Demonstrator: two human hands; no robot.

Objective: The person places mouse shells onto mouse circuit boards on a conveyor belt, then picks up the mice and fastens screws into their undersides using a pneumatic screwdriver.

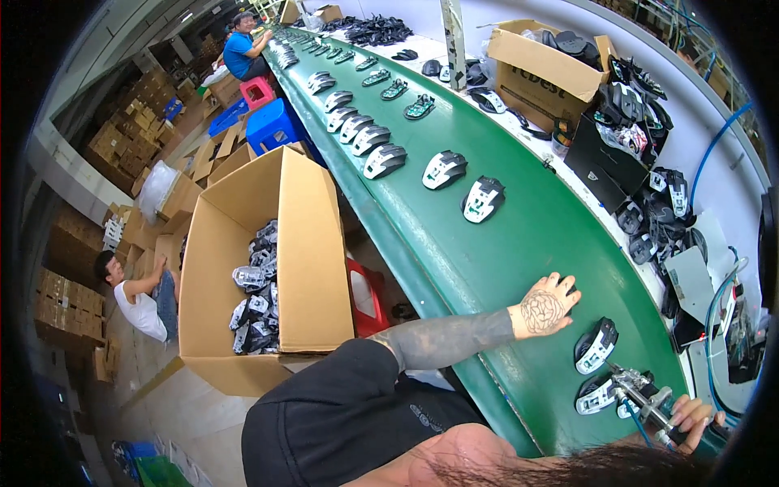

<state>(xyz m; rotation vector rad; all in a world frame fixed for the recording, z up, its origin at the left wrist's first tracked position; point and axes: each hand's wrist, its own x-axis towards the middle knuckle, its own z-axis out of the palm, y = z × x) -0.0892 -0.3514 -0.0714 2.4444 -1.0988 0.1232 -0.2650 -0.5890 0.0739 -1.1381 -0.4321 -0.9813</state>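
Two hands are at the green belt (519, 260). The left hand (545, 308) is palm down over it, fingers bent over a mostly hidden dark thing (571, 286); whether they grip it, I cannot tell. The right hand (694, 420) has its fingers wrapped around a metal tool (653, 399) at the belt's near end. Black-and-white shells (598, 349) lie on the belt between the left hand and the tool, some partly behind the tool. Left of the belt, a carton (315, 268) holds similar parts (258, 304).
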